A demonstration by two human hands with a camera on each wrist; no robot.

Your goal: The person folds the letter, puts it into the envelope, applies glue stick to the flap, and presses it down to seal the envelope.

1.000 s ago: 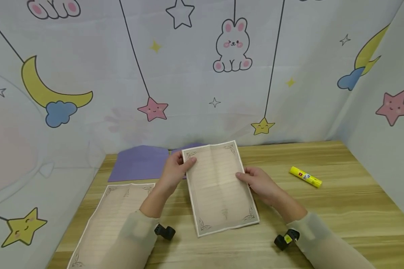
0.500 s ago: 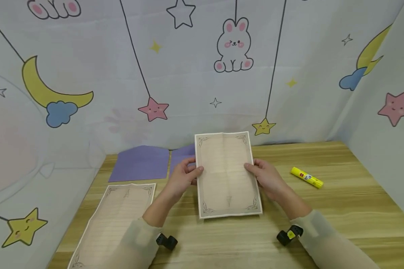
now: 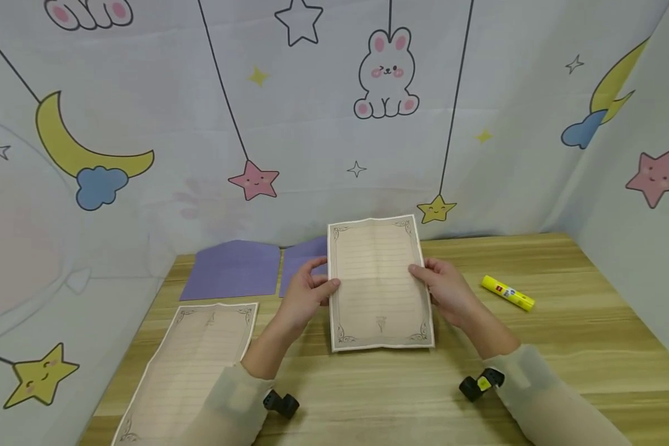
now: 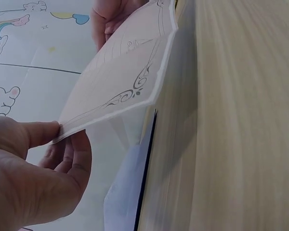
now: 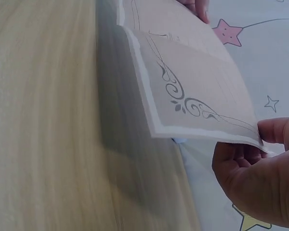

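Note:
A sheet of lined letter paper point(image 3: 379, 285) with a scrollwork border is held up off the table between both hands, its printed side toward me. My left hand point(image 3: 306, 294) pinches its left edge, thumb in front and fingers behind. On the opposite edge my right hand point(image 3: 448, 288) pinches it the same way. Creases run across and down the sheet. In the left wrist view the left hand point(image 4: 43, 168) grips the paper's rim, and the right wrist view has the right hand point(image 5: 260, 168) doing likewise. A second lined sheet point(image 3: 195, 359) lies flat beside my left forearm.
Two purple envelopes lie at the back left, one purple envelope point(image 3: 231, 269) fully visible and the other purple envelope point(image 3: 301, 254) partly behind the left hand. A yellow glue stick point(image 3: 507, 293) rests on the wooden table point(image 3: 568, 347) at the right. A patterned cloth point(image 3: 312, 124) hangs behind.
The held sheet has risen, shifted slightly right and straightened from a tilt. My left hand has slid lower along its edge. The other sheet, the envelopes and the glue stick have stayed put.

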